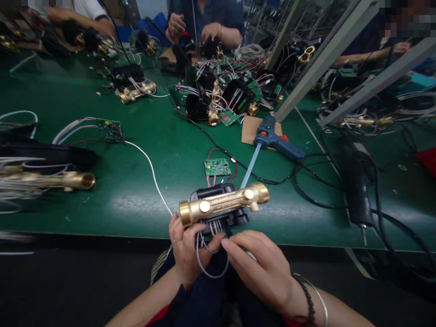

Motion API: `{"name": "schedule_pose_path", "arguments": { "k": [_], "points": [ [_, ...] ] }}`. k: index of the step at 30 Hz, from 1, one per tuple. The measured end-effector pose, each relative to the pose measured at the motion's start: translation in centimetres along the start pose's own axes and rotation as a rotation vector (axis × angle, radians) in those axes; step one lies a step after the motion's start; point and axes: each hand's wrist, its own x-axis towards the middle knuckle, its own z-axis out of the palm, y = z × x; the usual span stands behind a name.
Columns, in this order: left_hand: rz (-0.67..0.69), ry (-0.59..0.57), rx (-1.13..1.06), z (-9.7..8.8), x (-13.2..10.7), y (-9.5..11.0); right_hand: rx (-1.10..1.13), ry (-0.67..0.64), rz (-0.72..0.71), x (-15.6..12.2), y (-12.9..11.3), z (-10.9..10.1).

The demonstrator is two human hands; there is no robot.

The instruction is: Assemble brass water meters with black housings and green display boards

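Note:
A brass pipe fitting (225, 204) with a threaded left end lies across a black plastic housing (213, 191) at the table's front edge. My left hand (190, 247) is closed around the housing's lower left side, its thumb by a bundle of grey wires (215, 227). My right hand (260, 261) is closed at the tips beside the wires, near a dark strip; what it pinches is hidden. A grey cable loop (213, 276) hangs between my hands. Behind the housing lies a green circuit board (218, 167), joined to it by thin wires.
A blue glue gun (277, 141) with a pale glue stick rests on cardboard (250, 129). A black power screwdriver (356, 186) and its cables lie right. More brass fittings (81, 180) lie left, with a wired board (109, 130). Co-workers' hands (211, 32) are across the table.

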Motion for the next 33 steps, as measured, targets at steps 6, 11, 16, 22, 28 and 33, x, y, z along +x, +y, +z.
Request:
{"name": "schedule_pose_path", "arguments": {
  "k": [6,11,16,22,28,33],
  "points": [
    [-0.008,0.004,0.008,0.2,-0.4,-0.4,0.072,-0.014,-0.034,2.8,0.3,2.1],
    [-0.016,0.008,0.008,0.2,-0.2,-0.2,0.096,-0.018,-0.002,2.1,1.1,2.1],
    [-0.018,-0.001,-0.003,0.2,0.0,-0.1,0.047,-0.121,-0.025,1.0,1.3,0.5],
    [-0.041,-0.01,-0.014,0.1,0.0,0.0,-0.089,-0.053,0.055,0.8,1.8,0.4],
    [0.024,0.016,-0.042,0.0,0.3,-0.2,-0.148,-0.056,0.135,1.1,1.8,0.5],
    [0.1,0.01,-0.004,-0.2,0.2,-0.3,-0.138,-0.015,0.197,1.1,1.5,1.0]
  ]
}}
